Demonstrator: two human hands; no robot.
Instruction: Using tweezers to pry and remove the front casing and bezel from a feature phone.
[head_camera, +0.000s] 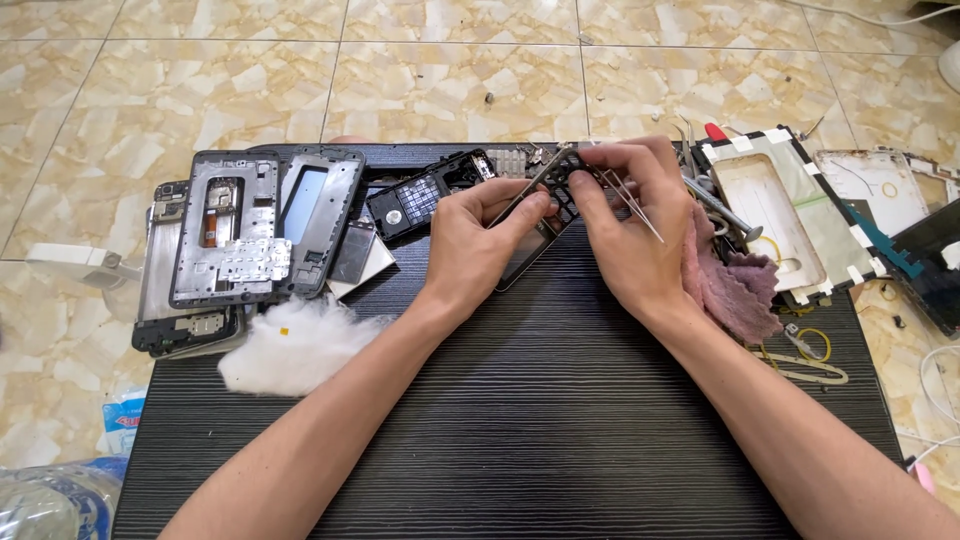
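Head view looks down on a dark ribbed table (540, 420) set on a marble-tiled floor (300, 70). Both hands meet just above the table's centre, towards twelve o'clock. The left hand (478, 238) is closed around the lower edge of a stripped black phone frame (545, 215), steadying it just above the table top. The right hand (630, 225) pinches the frame's upper end, with a pair of slim metal tweezers (635, 208) held along its fingers.

By my reckoning the strip-down is well along: the frame looks bare, screen and back already off, and only small parts seem left to pick out.

Counting what lies about: at nine o'clock, a pile of at least three grey phone frames (235, 235); one black keypad phone body (420, 198) at eleven; one white tuft of cotton (295, 350) at eight; one pink rag (735, 290) at three, under the right wrist; beyond it one white panel with black-and-white taped edges (790, 215), and further loose panels at the table's right edge, too cluttered to count.
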